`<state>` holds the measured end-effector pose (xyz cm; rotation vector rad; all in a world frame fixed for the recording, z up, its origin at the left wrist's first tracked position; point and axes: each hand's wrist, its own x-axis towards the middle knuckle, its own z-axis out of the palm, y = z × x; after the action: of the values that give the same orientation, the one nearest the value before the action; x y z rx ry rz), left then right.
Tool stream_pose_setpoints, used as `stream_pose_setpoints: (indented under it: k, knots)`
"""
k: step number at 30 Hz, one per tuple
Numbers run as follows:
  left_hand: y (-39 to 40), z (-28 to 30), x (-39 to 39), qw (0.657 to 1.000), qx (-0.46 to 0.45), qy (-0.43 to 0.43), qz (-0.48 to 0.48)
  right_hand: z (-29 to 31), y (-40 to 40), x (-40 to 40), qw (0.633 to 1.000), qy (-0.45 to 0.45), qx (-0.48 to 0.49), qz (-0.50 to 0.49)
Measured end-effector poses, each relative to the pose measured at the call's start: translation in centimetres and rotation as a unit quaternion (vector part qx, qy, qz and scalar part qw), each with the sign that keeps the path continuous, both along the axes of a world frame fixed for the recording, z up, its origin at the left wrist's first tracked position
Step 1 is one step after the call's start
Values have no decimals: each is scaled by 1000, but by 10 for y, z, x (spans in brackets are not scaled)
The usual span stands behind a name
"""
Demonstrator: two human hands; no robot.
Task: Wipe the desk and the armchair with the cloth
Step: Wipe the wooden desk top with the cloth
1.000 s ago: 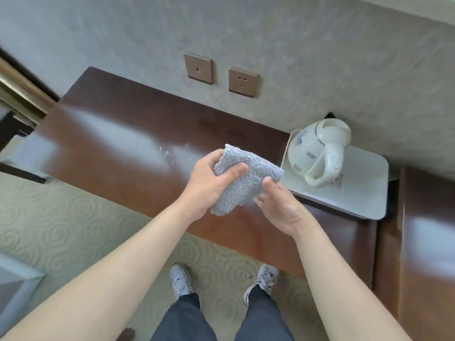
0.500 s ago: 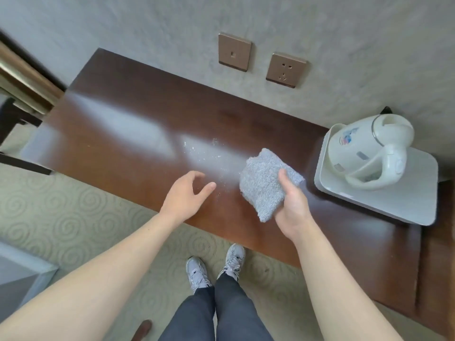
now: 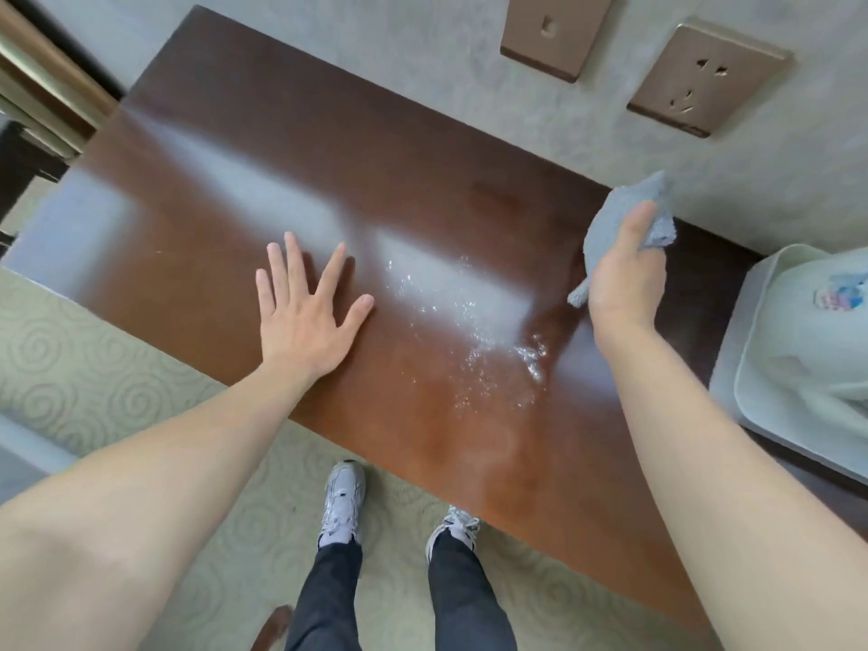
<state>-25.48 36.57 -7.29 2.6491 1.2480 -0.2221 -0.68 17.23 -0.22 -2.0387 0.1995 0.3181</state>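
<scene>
A dark brown wooden desk (image 3: 263, 148) stands against the wall, with water droplets (image 3: 474, 321) scattered across its middle. My right hand (image 3: 627, 279) grips a folded grey-blue cloth (image 3: 610, 218) over the desk's back right part, near the wall. My left hand (image 3: 307, 307) rests flat on the desk with fingers spread, left of the droplets. The armchair is not clearly in view.
A white tray (image 3: 747, 368) holding a white kettle (image 3: 826, 317) sits on the desk at the right edge. Two brown wall plates, a switch (image 3: 554, 30) and a socket (image 3: 704, 79), are above the desk. Patterned carpet (image 3: 94, 368) and my shoes lie below.
My left hand let go of the cloth and went down flat on the desk. My right hand carried the cloth right and back toward the wall. The view moved closer to the desk.
</scene>
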Motion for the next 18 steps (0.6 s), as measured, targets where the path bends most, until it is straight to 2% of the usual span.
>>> stream_pose_setpoints:
  k: [5, 10, 14, 18]
  knots:
    - [12, -21, 1, 999, 29, 11, -20, -39, 57, -1, 989, -31, -105, 103]
    - [15, -26, 0, 999, 24, 2, -31, -67, 98, -19, 940, -71, -235, 239]
    - [14, -25, 0, 999, 14, -9, -37, -68, 111, -25, 926, -74, -232, 290]
    - [14, -24, 2, 999, 12, -9, -41, -58, 123, -35, 927, -27, -197, 318]
